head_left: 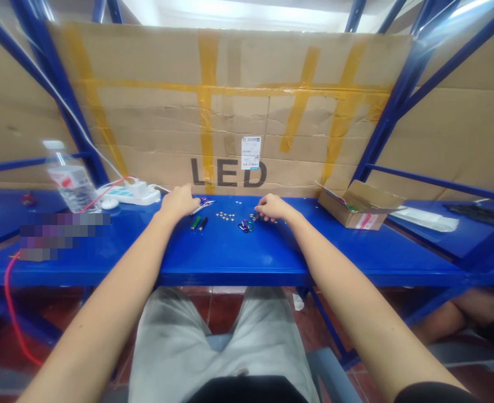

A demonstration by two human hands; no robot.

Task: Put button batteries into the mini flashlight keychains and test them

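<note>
On the blue bench, my left hand (182,200) is closed with its fingertips down beside a slim silver and purple object (203,205); what it grips, if anything, is hidden. My right hand (273,207) is closed in a pinch over a few small shiny round pieces (253,216), too small to make out between the fingers. Between the hands lie several small round metal pieces (225,216). Just left of my right hand sits a cluster of coloured carabiner-like clips (245,226). A green cylinder (196,223) and a black cylinder (203,224) lie side by side below my left hand.
An open cardboard box (341,210) stands at the right. On the left are a white power strip (135,193), a water bottle (73,182) and a red cable (9,291). A large taped carton (158,129) backs the bench. Another person's limb (452,319) shows at lower right.
</note>
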